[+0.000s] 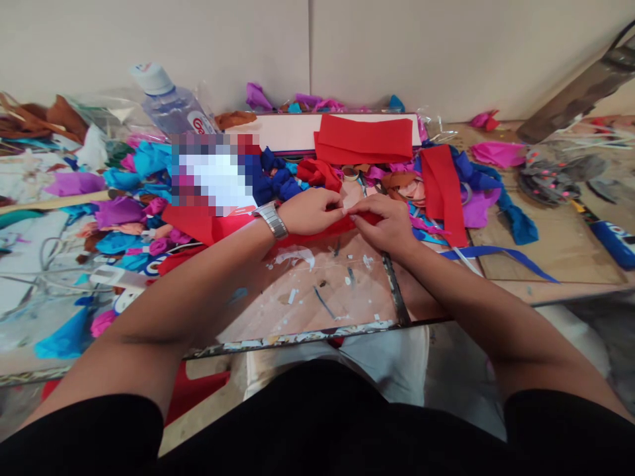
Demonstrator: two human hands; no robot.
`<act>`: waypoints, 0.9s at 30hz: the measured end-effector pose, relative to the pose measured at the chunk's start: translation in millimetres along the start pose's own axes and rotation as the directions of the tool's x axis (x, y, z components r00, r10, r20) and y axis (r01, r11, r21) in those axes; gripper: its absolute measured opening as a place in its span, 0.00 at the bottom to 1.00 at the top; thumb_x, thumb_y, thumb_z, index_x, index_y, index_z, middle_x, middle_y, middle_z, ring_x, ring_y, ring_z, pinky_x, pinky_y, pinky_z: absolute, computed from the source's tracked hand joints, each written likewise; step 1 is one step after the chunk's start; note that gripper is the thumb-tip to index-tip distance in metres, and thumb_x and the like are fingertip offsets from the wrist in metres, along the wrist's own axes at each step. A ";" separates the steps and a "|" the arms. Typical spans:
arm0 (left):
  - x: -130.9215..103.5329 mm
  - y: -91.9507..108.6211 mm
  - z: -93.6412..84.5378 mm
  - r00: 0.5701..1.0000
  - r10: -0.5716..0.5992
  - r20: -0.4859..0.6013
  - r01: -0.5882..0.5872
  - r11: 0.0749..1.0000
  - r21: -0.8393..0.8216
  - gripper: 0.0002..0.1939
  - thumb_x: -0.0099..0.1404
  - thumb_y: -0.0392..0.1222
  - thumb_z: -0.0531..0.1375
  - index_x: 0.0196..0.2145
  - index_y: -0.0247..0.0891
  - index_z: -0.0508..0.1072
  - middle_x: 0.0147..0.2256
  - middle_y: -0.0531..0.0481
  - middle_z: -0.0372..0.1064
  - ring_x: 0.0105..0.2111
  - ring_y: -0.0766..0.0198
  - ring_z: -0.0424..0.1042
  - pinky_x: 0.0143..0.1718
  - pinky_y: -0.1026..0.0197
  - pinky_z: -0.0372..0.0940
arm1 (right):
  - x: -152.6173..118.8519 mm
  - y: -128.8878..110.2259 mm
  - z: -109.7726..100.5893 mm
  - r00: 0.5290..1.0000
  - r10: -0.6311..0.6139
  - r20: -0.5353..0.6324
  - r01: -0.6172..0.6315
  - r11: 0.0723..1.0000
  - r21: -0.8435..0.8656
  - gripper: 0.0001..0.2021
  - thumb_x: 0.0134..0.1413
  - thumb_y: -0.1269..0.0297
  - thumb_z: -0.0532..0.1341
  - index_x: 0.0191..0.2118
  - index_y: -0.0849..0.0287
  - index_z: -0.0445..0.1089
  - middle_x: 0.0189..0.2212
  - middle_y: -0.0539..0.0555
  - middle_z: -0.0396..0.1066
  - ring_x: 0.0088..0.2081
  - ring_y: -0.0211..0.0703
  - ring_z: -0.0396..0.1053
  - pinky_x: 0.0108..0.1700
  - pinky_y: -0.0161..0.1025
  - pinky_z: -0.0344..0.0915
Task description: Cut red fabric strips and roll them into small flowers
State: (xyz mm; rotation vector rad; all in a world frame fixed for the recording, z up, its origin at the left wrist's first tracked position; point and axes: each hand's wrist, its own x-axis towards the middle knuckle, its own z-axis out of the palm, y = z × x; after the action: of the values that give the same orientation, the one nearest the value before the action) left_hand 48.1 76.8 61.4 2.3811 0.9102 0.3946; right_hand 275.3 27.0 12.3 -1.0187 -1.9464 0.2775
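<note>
Near edge: worn front of the surface [278, 337], bare apart from paper flecks and pale smears; dark seam [395, 294] runs away from the body, passing just left of the right forearm.

Past that, left hand [311, 213] and right hand [384, 226], fingertips meeting. Both look pinched on a red strip [327, 231]; exact fingertip grip too small to tell. Strip lies under and just nearside of the fingers, long axis side to side across the body. Left hand covers its middle; right hand is at its right end. Left end runs toward more red fabric [223, 227]; cannot tell if one piece. Metal watch [272, 219] on left wrist.

Right: blue ribbon [510, 252], then folded red strip [445, 195] pointing away.

Directly beyond the fingers: crowded. Dark blue bundles [280, 175], small tan ring [350, 173]; pixelated patch [213, 173] to the left.

Farther: red pieces [367, 139] stacked on a pale box [282, 132], bottle [171, 102] leaning left, wall [397, 59] behind.
</note>
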 end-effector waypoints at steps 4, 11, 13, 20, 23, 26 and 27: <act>1.2 -2.2 -0.6 1.000 0.016 -0.003 -0.016 0.999 -0.029 0.16 0.71 0.49 0.57 0.35 0.37 0.80 0.31 0.49 0.77 0.30 0.62 0.70 0.35 0.58 0.60 | -1.8 1.5 0.4 0.999 0.043 -0.019 -0.043 0.999 -0.017 0.07 0.62 0.63 0.69 0.45 0.50 0.84 0.43 0.54 0.86 0.44 0.53 0.83 0.50 0.51 0.78; 0.7 -1.8 2.4 0.999 0.010 -0.051 -0.014 0.998 -0.068 0.17 0.70 0.50 0.59 0.38 0.37 0.83 0.33 0.48 0.80 0.30 0.63 0.71 0.36 0.58 0.60 | -1.7 3.7 0.8 0.999 -0.007 -0.047 0.004 0.999 -0.047 0.05 0.62 0.66 0.69 0.42 0.50 0.82 0.40 0.53 0.86 0.43 0.52 0.82 0.49 0.51 0.76; 0.6 -1.6 4.0 0.998 0.012 -0.063 -0.016 0.998 -0.066 0.16 0.71 0.50 0.59 0.38 0.37 0.83 0.33 0.48 0.80 0.30 0.63 0.71 0.35 0.58 0.60 | -1.2 2.6 0.4 0.999 -0.006 -0.048 0.003 0.999 -0.050 0.04 0.62 0.66 0.69 0.42 0.50 0.82 0.41 0.53 0.85 0.44 0.52 0.82 0.50 0.51 0.76; -0.4 0.6 7.2 0.994 0.015 -0.105 -0.015 1.000 -0.002 0.16 0.71 0.49 0.60 0.38 0.37 0.84 0.34 0.48 0.82 0.33 0.62 0.75 0.37 0.58 0.62 | 1.2 2.5 -0.2 0.999 -0.021 -0.030 0.019 0.998 -0.052 0.02 0.62 0.65 0.69 0.38 0.51 0.81 0.39 0.54 0.83 0.43 0.52 0.80 0.50 0.51 0.75; -0.6 2.3 7.2 0.994 0.011 -0.111 -0.010 1.000 0.017 0.15 0.71 0.47 0.60 0.38 0.37 0.84 0.34 0.47 0.82 0.32 0.62 0.75 0.37 0.59 0.61 | 1.8 2.7 -0.3 0.999 -0.031 -0.031 0.029 0.998 -0.047 0.02 0.62 0.65 0.69 0.39 0.52 0.81 0.40 0.54 0.83 0.44 0.52 0.80 0.51 0.52 0.75; -0.7 3.1 7.2 0.993 0.009 -0.121 -0.005 1.000 0.027 0.15 0.71 0.46 0.60 0.38 0.37 0.84 0.34 0.47 0.82 0.33 0.62 0.75 0.37 0.59 0.61 | 1.9 2.9 -0.3 0.998 -0.049 -0.033 0.047 0.998 -0.033 0.02 0.62 0.66 0.69 0.40 0.52 0.80 0.42 0.55 0.83 0.45 0.53 0.80 0.51 0.52 0.75; -0.8 3.2 7.4 0.992 0.010 -0.122 -0.007 1.000 0.025 0.14 0.71 0.46 0.60 0.37 0.37 0.84 0.34 0.47 0.82 0.33 0.62 0.75 0.37 0.59 0.61 | 1.8 3.0 -0.2 0.998 -0.052 -0.034 0.051 0.998 -0.034 0.02 0.62 0.66 0.69 0.40 0.52 0.80 0.42 0.55 0.83 0.45 0.53 0.80 0.51 0.52 0.75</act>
State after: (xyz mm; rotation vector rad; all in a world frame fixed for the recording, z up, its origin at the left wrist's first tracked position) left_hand 52.5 71.4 57.2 2.4057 0.9651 0.5408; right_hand 276.7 30.2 11.8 -0.9866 -1.9486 0.1982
